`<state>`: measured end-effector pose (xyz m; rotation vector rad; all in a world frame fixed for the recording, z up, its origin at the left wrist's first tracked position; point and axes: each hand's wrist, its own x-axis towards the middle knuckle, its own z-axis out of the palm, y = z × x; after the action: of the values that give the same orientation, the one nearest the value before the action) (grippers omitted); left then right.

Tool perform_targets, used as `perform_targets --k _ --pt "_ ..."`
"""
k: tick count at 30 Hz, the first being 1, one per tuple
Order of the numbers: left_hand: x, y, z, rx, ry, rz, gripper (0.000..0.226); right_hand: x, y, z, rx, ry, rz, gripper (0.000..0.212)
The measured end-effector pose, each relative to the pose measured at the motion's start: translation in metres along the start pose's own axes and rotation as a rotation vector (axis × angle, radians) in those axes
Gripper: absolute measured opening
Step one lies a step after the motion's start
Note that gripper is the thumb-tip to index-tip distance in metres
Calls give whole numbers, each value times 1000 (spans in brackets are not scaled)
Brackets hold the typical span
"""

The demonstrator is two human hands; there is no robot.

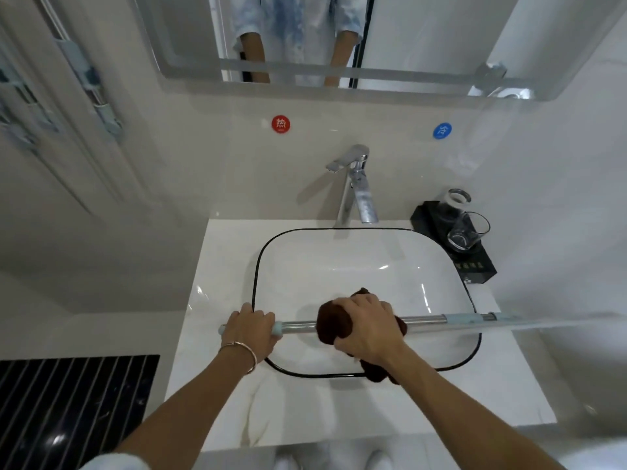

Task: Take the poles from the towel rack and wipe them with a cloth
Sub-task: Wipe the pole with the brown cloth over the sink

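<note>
A metal pole (425, 322) with pale blue end pieces lies level across the front of the white sink (359, 262). My left hand (251, 329) grips its left end, beside the sink's left rim. My right hand (368, 329) holds a dark brown cloth (334, 325) wrapped round the pole's middle; a loose end of the cloth hangs below my wrist. The pole's right end runs past the sink's right rim. The towel rack (91, 86) with pale blue brackets is fixed to the wall at the upper left.
A chrome faucet (356, 183) stands behind the sink. Two glasses (466, 228) sit on a black tray (475, 262) at the back right of the white counter (305, 412). A mirror (441, 45) hangs above. Dark striped flooring (68, 401) lies at lower left.
</note>
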<state>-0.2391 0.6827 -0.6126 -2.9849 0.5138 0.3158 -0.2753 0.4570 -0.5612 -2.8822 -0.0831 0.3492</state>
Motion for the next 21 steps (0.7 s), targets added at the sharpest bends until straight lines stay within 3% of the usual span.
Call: perform_targets --k 3,8,15,18,21 --pt "1 6 -6 35 -61 -26 29 5 22 -12 -15 43 144 64" --pt "7 7 -5 51 -71 -14 24 12 -15 3 -7 102 126 60" --pt "12 2 -2 29 -50 93 33 1 -41 36 53 333 -199 58" --pt "15 -3 -4 -2 113 151 19 -3 -11 31 16 347 -214 61" --pt "9 -7 -6 9 49 149 30 0 7 16 47 238 -79 65"
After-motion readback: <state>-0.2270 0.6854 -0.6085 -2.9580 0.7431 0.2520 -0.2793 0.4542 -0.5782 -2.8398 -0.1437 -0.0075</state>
